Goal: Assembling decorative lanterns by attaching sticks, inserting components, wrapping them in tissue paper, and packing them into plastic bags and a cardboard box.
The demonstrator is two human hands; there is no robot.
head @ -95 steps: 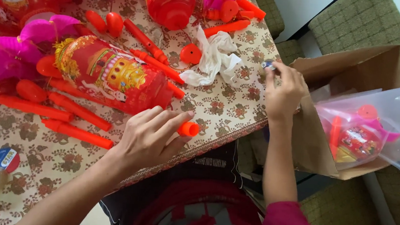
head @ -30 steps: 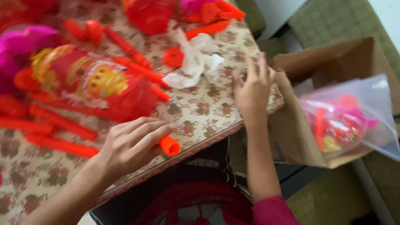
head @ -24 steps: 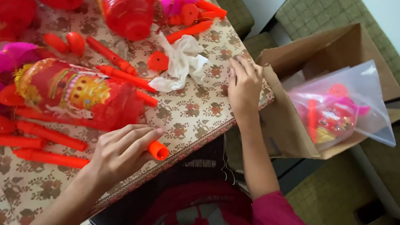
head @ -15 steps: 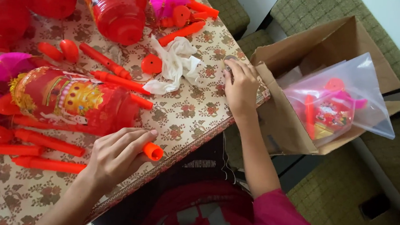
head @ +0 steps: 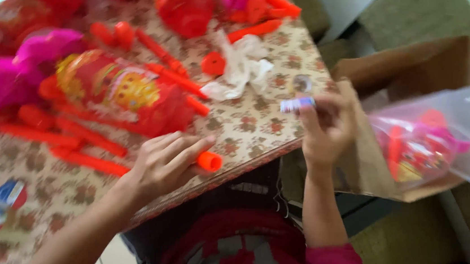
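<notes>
Two bare hands at the edge of a flower-patterned table (head: 250, 122). Right hand (head: 329, 123) raised past the table's corner, fingers pinched on a small blue-and-white piece (head: 297, 104); too blurred to tell what kind. Left hand (head: 164, 162) lying on the cloth with fingers stretched out, an orange plastic cap (head: 208, 161) at its fingertips near the table edge; cannot tell whether gripped or merely touched.

Probably light and stiff, that cap: smooth plastic, rounded, likely to roll or slip, best taken across its sides between thumb and forefinger. Blue-and-white piece apparently light too, thin enough for a fingertip pinch only.

Plenty of clutter beyond the left hand: a red-and-gold wrapped toy (head: 120, 88) lying on its side, orange sticks (head: 86, 143) just beside the wrist, pink tufts (head: 38, 49) further back, crumpled white wrapping (head: 240, 70) next to an orange disc (head: 214, 63). Off the right side, an open cardboard box (head: 423, 58) with a clear bag of toys (head: 438, 138) resting on it, close behind the right hand.
</notes>
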